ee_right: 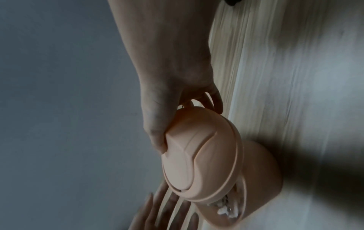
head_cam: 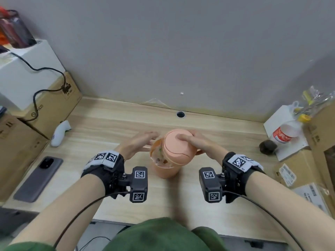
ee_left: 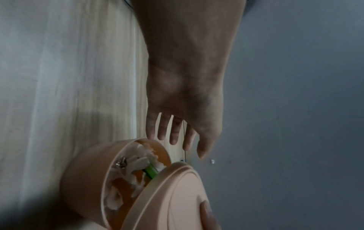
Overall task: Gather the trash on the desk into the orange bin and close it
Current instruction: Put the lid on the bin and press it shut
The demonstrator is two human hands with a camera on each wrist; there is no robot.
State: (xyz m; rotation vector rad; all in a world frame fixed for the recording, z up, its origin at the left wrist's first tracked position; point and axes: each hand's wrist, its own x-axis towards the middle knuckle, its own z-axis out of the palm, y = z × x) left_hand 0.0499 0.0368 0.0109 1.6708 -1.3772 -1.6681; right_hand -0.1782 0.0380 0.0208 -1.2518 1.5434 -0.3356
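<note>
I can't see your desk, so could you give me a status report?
Right hand grips lid, tilted over orange bin. Left hand open, beside. Trash inside. Nothing in the way.

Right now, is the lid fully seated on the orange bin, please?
No, the lid sits tilted over the orange bin, leaving a gap showing trash inside.

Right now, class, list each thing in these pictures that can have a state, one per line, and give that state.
orange bin: upright on the desk, open at the top, trash inside.
lid: tilted over the bin's mouth, not seated.
right hand: grips the lid.
left hand: open beside the bin, holding nothing.
phone: lying flat, camera side up.
bottle: lying on its side.
</note>
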